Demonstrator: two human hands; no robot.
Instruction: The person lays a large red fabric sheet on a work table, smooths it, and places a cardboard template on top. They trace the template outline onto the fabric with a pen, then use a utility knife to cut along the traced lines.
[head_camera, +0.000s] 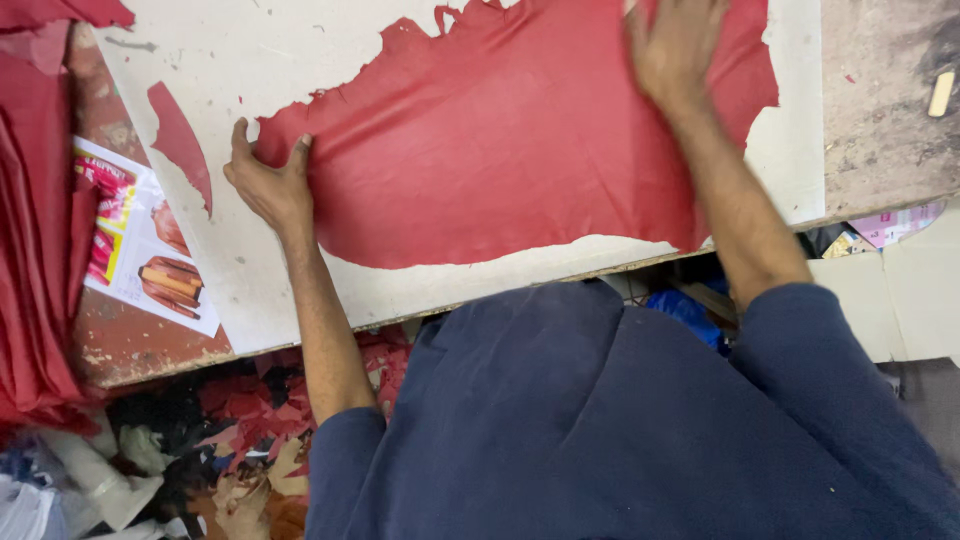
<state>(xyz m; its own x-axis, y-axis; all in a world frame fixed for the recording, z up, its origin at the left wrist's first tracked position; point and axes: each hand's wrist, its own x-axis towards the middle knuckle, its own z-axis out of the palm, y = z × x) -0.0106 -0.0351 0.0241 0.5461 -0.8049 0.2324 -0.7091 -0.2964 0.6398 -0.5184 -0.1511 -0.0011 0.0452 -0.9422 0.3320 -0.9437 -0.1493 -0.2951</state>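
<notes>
While your left hand (268, 185) presses flat with spread fingers on the ragged left edge of the red leather sheet (500, 150), your right hand (675, 48) lies open on its upper right part. Neither grips it; the sheet rests spread across the white board (300, 60), a red scrap (182, 142) just beside it.

There is only one view, from a camera on the person's head, looking steeply down over their dark blue top (600, 420) at the white cutting board (300, 60). It sits close: the board fills the upper frame, its far edge cut off. Left of the board lies a printed sheet (150, 250); below its near edge, scraps on the floor (240, 420); right of it, a worn tabletop (880, 120).
</notes>
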